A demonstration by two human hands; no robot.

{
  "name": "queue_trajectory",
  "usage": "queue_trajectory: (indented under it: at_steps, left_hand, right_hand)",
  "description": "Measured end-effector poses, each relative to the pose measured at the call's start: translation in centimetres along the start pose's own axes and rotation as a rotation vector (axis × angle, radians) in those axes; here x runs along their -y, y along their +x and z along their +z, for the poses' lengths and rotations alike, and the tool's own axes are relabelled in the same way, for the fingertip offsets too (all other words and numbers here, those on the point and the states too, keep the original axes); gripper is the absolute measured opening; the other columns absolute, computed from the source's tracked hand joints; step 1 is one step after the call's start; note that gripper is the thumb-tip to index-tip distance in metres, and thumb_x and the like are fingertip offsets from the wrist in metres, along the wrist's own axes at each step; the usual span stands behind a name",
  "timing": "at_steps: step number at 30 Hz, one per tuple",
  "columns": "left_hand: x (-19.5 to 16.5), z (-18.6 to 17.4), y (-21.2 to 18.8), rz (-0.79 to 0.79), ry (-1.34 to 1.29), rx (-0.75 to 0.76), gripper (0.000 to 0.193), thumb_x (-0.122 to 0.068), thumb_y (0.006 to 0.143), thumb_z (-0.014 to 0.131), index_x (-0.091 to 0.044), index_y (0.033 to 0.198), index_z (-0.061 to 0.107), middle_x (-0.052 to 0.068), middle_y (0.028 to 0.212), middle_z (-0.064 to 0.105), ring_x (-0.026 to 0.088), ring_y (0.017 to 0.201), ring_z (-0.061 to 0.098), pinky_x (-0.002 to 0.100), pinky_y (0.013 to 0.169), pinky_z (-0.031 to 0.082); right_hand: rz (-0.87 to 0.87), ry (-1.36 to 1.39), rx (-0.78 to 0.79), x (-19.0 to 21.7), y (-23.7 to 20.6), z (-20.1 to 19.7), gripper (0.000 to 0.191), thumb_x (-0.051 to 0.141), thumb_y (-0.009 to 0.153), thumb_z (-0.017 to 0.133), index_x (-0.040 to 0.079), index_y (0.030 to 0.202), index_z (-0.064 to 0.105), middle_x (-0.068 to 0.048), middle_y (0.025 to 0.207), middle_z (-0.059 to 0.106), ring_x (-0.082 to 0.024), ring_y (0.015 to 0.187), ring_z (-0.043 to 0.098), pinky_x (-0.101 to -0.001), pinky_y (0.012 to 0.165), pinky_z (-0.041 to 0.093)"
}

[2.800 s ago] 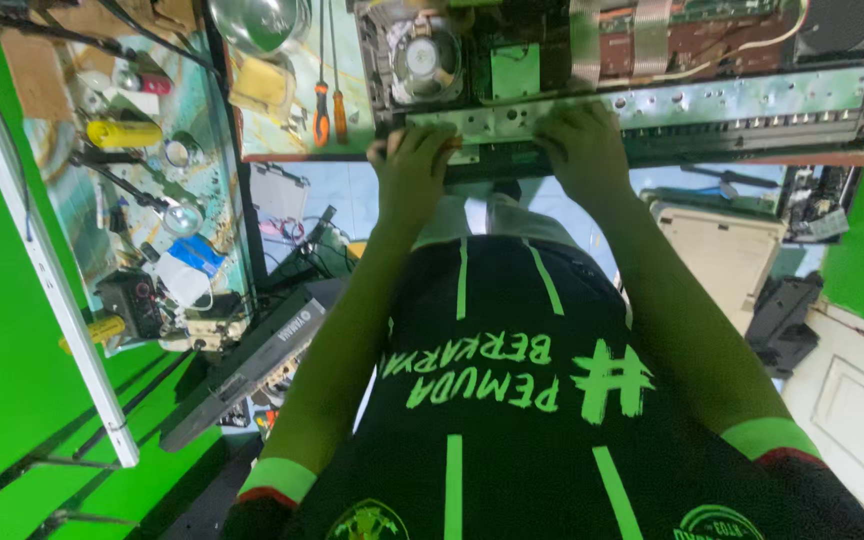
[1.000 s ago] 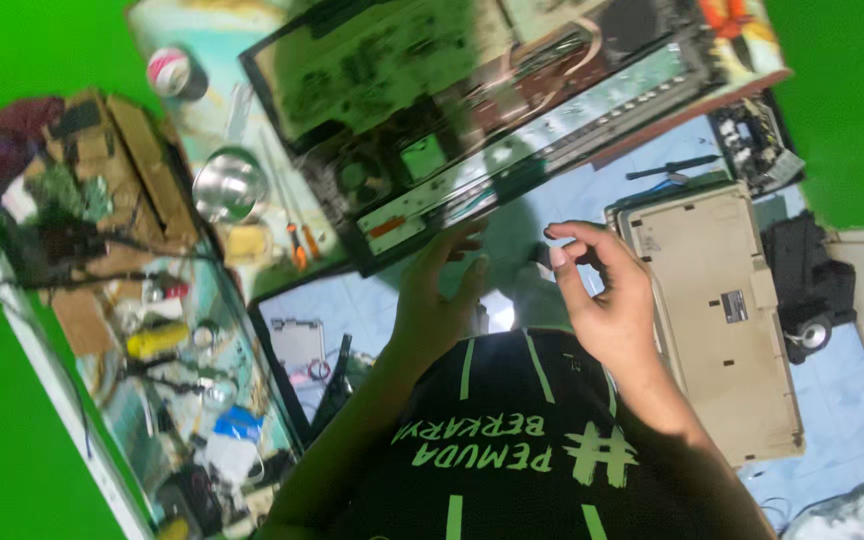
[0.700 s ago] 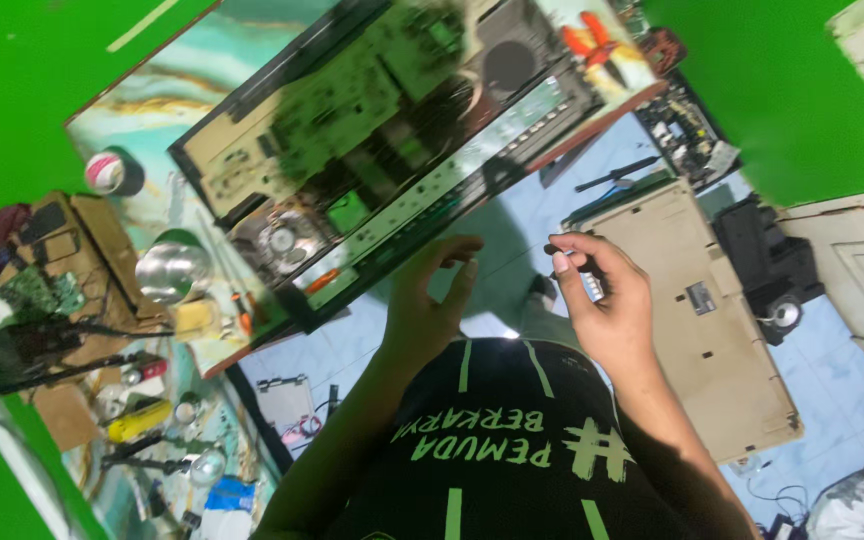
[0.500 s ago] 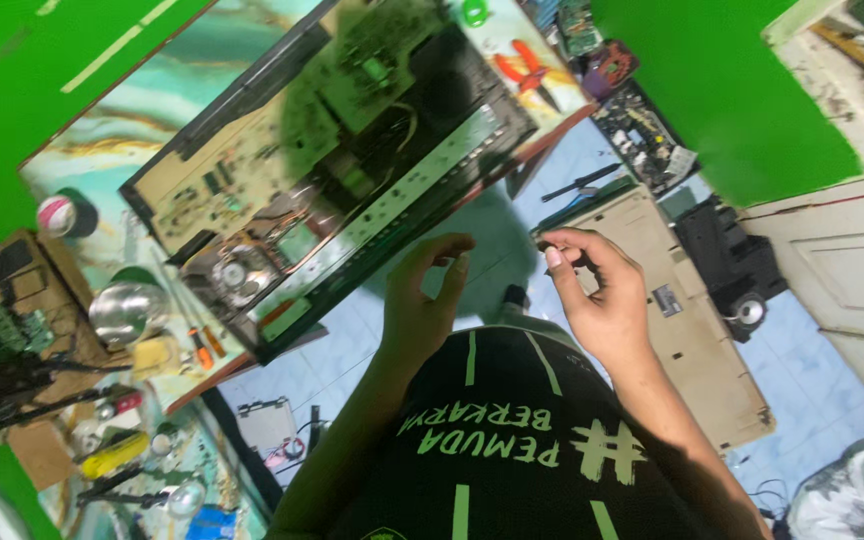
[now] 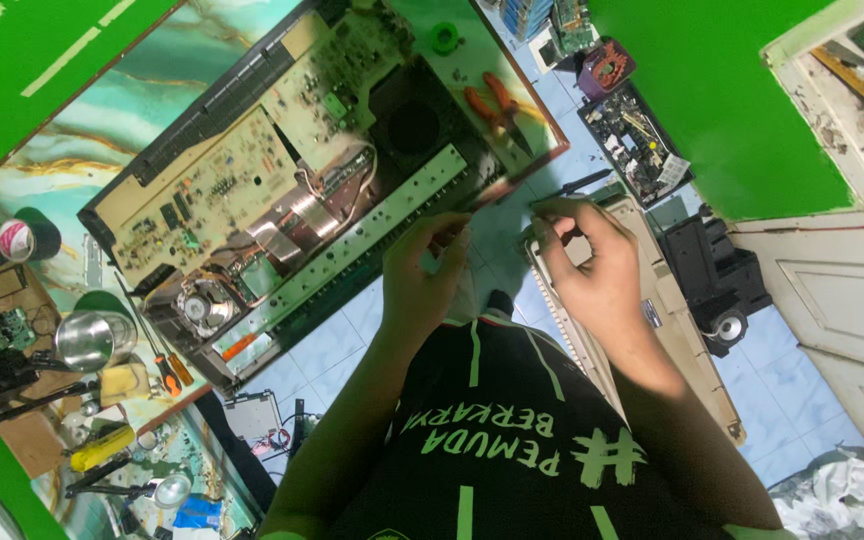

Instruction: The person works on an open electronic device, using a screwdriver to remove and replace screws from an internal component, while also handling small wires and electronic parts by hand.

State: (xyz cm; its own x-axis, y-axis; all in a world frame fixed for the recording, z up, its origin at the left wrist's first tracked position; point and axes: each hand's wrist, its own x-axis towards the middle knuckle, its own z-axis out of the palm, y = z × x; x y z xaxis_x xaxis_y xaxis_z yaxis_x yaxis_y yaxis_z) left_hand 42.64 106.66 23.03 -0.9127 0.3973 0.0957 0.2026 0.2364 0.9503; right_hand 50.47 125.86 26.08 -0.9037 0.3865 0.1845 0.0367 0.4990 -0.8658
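Opened amplifier chassis [image 5: 292, 190] at table edge, left hand [image 5: 422, 275] loosely curled beside, right hand [image 5: 587, 265] pinching screwdriver [image 5: 572, 185]

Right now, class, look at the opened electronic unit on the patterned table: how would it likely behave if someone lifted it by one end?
The opened electronic unit would probably stay stiff, since a long metal rail runs along its front. It looks fairly heavy, with a round part beside the circuit boards. Its exposed boards and ribbon cables seem fragile, so gripping the frame seems safer.
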Motion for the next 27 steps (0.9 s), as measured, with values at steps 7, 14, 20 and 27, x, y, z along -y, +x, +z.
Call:
queue_trajectory:
  at_steps: [7,14,20,27]
  left_hand:
    - [4.1,-0.2,9.2,0.027,-0.011,-0.037,0.020,-0.015,0.100,0.069,-0.007,0.118,0.072,0.009,0.100,0.074,0.016,0.084,0.070,0.030,0.073,0.052]
    - [11.5,1.1,17.0,-0.038,0.200,0.080,0.032,-0.020,0.096,0.069,-0.008,0.126,0.067,0.013,0.103,0.075,0.029,0.075,0.070,0.036,0.069,0.056]
    - [17.4,4.0,20.4,-0.023,0.495,0.063,0.042,-0.031,0.092,0.070,-0.009,0.127,0.067,0.019,0.096,0.073,0.038,0.086,0.070,0.047,0.073,0.055]
    - [19.8,7.0,23.1,-0.175,0.758,-0.004,0.025,-0.037,0.094,0.069,-0.013,0.092,0.074,0.018,0.075,0.071,0.039,0.067,0.070,0.051,0.060,0.054]
  right_hand:
    - [-0.048,-0.028,0.020,-3.6,8.5,4.4,0.014,0.005,0.100,0.073,0.001,0.113,0.071,-0.010,0.100,0.073,-0.017,0.087,0.068,-0.0299,0.080,0.053]
    - [-0.070,-0.157,0.061,-11.0,15.7,9.7,0.014,0.007,0.099,0.075,0.002,0.111,0.074,-0.014,0.102,0.074,-0.026,0.093,0.070,-0.0358,0.085,0.054]
    - [-0.247,-0.234,0.161,-19.0,21.4,13.9,0.019,0.003,0.095,0.071,0.003,0.114,0.073,-0.015,0.106,0.073,-0.034,0.096,0.065,-0.0433,0.091,0.051]
    - [-0.311,-0.390,0.403,-24.5,26.6,17.1,0.017,0.017,0.088,0.075,0.006,0.101,0.074,-0.015,0.098,0.069,-0.039,0.101,0.057,-0.0486,0.084,0.047]
